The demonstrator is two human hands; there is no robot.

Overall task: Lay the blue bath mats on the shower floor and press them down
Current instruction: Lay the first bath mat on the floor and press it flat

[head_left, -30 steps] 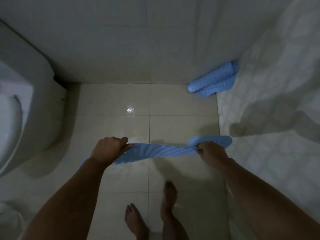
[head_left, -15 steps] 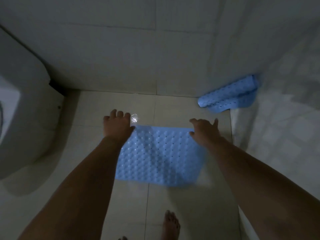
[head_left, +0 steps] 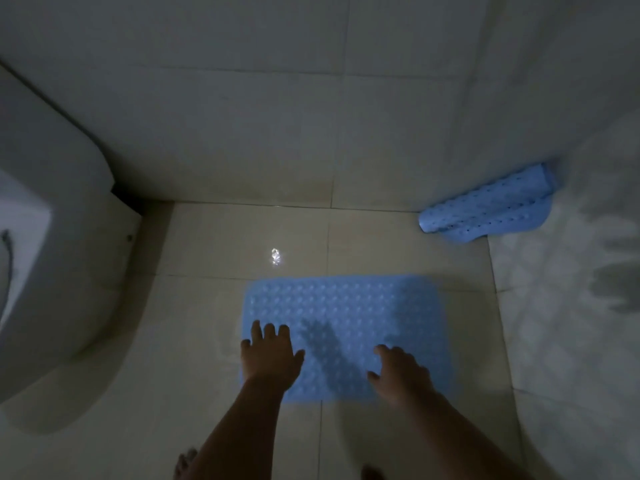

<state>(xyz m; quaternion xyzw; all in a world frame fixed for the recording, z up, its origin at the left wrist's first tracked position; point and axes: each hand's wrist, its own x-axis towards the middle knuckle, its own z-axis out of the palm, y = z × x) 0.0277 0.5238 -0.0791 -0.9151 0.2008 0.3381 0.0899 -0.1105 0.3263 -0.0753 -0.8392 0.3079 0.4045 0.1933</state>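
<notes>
down low, two blue bath mats counted. one flat mat point(head_left: 341, 327) spread on the tiled floor point(head_left: 214, 244), bumpy side up, long edges running left to right, near the middle of the view. one rolled mat point(head_left: 485, 206) lying well apart in the far right corner, propped where wall point(head_left: 277, 116) meets floor, partly folded over itself, touched by nothing.

two bare hands, both on the flat mat's near half. left hand point(head_left: 272, 356) palm down at the mat's left edge, fingers spread and straight, pressing the surface, little finger just off the edge over the tile. right hand point(head_left: 398, 374) palm down nearer the right side, fingers splayed and slightly bent, resting on the bumps, gripping nothing. two forearms reaching in from the bottom edge. two feet barely showing at the bottom, blurred.

one toilet point(head_left: 45, 271) at the left. one bright glint of light on the tile just beyond the flat mat's far edge. pale patterned curtain point(head_left: 571, 306) along the right.
</notes>
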